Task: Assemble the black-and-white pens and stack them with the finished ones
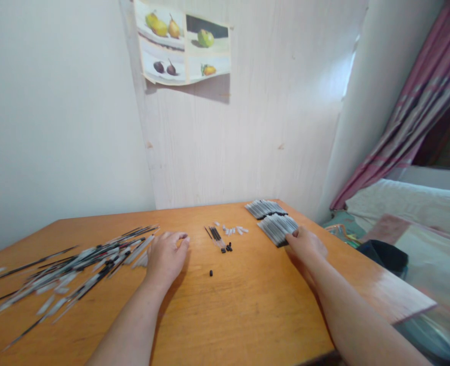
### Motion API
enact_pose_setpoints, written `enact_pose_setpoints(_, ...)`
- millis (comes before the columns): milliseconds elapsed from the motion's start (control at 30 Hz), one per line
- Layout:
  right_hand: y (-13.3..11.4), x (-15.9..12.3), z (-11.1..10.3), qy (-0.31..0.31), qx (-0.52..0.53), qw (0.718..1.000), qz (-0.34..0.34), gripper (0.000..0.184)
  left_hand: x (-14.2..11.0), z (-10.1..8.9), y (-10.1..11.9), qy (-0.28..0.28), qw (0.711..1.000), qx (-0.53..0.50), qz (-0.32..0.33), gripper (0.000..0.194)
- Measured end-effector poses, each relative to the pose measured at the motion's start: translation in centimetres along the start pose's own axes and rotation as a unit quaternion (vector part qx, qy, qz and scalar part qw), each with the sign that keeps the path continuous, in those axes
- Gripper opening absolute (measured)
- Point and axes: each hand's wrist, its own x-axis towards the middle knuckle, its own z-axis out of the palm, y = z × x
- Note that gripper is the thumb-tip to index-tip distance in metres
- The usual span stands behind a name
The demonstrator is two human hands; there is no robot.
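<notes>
My left hand [168, 254] rests near the right edge of a loose pile of pen parts [95, 259]. Its fingers are loosely bent and apart, with nothing seen in them. Beside that hand, several whitish pen barrels [140, 254] lie partly covered by it. My right hand [304, 244] pinches the end of a pen at the right side of the nearer row of pens [276, 229]; the fingertips hide most of that end. These pens lie side by side, pale barrels with dark ends. A second row of pens [265, 208] lies just behind.
Mid-table lie several dark refills [215, 233], small white pieces [230, 231] and black caps [229, 247]. A single black cap [211, 273] sits nearer to me. The wooden table [240, 315] meets the wall behind. Right of it are a dark container [385, 256] and a bed [426, 213].
</notes>
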Motion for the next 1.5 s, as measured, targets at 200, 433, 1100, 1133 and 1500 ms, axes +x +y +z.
enact_pose_setpoints(200,-0.1,-0.3,0.1,0.048,0.018,0.999,-0.015,0.045,0.7,-0.5,-1.5,0.009,0.999,-0.018,-0.033,0.037)
enact_pose_setpoints(433,-1.1,-1.5,0.6,0.105,0.034,0.990,-0.089,0.044,0.8,-2.3,-4.9,-0.010,0.979,0.041,-0.198,0.034)
enact_pose_setpoints(1100,-5.5,-6.8,2.1,0.074,0.134,0.927,-0.342,0.027,0.3,-1.4,-3.6,-0.140,0.941,0.177,-0.253,0.024)
enact_pose_setpoints(1133,-6.1,-7.0,2.0,0.061,0.130,0.925,-0.351,0.027,0.3,-1.4,-3.4,-0.138,0.943,0.175,-0.247,0.024)
enact_pose_setpoints(1500,-16.4,-6.7,3.6,-0.164,0.013,0.924,-0.346,0.012,0.5,-0.7,-3.1,-0.001,0.976,-0.101,-0.192,0.020)
